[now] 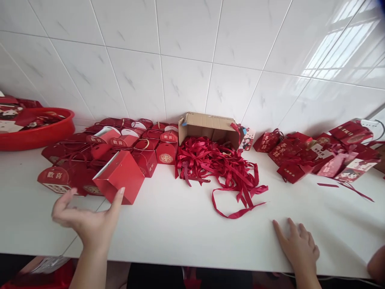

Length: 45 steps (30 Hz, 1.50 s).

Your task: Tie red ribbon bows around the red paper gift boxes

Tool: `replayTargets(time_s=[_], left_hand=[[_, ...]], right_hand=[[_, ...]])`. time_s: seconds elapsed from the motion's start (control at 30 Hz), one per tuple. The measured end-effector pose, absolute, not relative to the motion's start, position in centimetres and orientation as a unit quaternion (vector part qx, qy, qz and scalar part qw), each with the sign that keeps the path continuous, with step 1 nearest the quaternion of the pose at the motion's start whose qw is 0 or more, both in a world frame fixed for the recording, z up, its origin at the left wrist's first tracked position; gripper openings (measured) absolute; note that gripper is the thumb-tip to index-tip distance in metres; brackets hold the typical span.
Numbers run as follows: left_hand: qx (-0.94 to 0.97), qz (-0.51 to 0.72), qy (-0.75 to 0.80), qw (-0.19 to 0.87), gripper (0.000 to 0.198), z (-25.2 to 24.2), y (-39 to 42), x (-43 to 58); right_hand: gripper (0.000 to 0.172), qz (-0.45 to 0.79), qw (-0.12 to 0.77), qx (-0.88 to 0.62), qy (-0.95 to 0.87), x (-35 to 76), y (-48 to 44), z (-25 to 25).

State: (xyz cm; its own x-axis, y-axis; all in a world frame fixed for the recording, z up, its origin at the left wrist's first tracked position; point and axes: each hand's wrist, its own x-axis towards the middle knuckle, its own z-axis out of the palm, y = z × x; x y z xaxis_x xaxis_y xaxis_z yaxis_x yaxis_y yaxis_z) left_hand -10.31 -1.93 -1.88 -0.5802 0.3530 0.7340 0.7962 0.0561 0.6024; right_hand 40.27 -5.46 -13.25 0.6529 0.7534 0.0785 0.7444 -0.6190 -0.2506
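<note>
My left hand is open, its thumb and fingers spread apart. The thumb overlaps the lower edge of a plain-sided red gift box; I cannot tell whether they touch. That box leans over, close against a group of red gift boxes, several with gold lettering, such as the rounded one to its left. Farther right, my right hand is open near the table's front edge, fingers stretched out and holding nothing. Ahead of it lies a tangled heap of red ribbons, with one loose loop toward the front.
Ribbons spill from a cardboard box tipped on its side by the tiled wall. More gift boxes are piled at the right. A red basin with packaging stands far left on the white table. Part of another person's hand shows at right.
</note>
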Motion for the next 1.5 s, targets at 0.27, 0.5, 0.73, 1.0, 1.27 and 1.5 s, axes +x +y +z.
replayTargets(time_s=[0.27, 0.5, 0.73, 1.0, 1.27, 1.5], left_hand=[[-0.362, -0.647, -0.658, -0.134, 0.073, -0.1, -0.9, -10.5], [-0.416, -0.601, -0.598, -0.329, 0.056, -1.4, -5.3, -2.9], [-0.511, -0.55, -0.528, -0.397, 0.043, -2.6, -7.7, 3.0], [-0.517, -0.539, -0.486, -0.453, 0.048, -2.1, -6.7, 2.9], [-0.685, -0.507, -0.411, -0.322, 0.008, -3.0, -3.7, 2.0], [-0.65, -0.567, -0.401, -0.307, 0.008, -4.7, -4.6, 3.5]], right_hand=[[0.084, 0.035, 0.172, -0.897, -0.406, 40.0, -5.3, -12.8], [0.056, 0.143, 0.51, -0.727, -0.436, 32.7, -5.6, -11.1], [0.067, 0.342, 0.562, -0.391, -0.644, 22.5, -6.7, -7.0], [0.053, 0.39, 0.631, -0.383, -0.551, 20.2, -5.7, -6.2], [0.045, 0.354, 0.535, -0.45, -0.621, 22.1, -2.0, -5.3], [0.028, 0.236, 0.291, -0.615, -0.694, 22.4, 9.5, -4.5]])
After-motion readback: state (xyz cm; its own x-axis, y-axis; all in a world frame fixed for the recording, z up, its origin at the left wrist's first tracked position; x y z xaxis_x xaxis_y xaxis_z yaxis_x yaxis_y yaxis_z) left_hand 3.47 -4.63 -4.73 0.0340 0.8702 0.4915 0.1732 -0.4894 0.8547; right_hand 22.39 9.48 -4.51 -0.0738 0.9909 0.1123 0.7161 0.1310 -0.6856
